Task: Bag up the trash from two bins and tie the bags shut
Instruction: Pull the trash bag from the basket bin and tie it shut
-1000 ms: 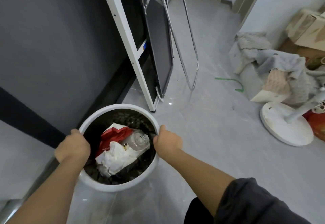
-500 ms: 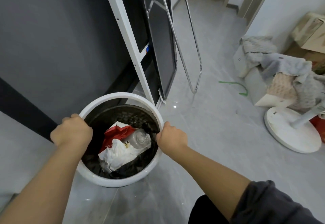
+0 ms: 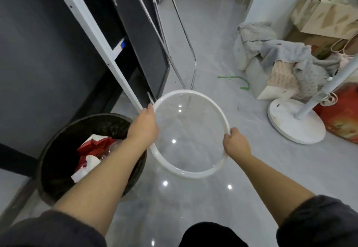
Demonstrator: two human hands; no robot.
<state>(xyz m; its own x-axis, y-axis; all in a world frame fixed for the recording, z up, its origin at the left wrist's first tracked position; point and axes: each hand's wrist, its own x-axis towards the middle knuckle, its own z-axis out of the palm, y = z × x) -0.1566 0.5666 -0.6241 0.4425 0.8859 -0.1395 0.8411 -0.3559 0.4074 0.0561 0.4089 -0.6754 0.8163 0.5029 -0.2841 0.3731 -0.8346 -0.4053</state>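
left hand, right hand, fingers clenched

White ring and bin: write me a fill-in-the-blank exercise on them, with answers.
1. Both hands, left hand and right hand, grip the white ____.
2. The white ring is held to the ____ of the bin.
3. The bin's liner is ____ in colour.
4. The red packaging lies ____ the bin.

Answers: ring; right; black; inside

No legible text (anywhere visible).
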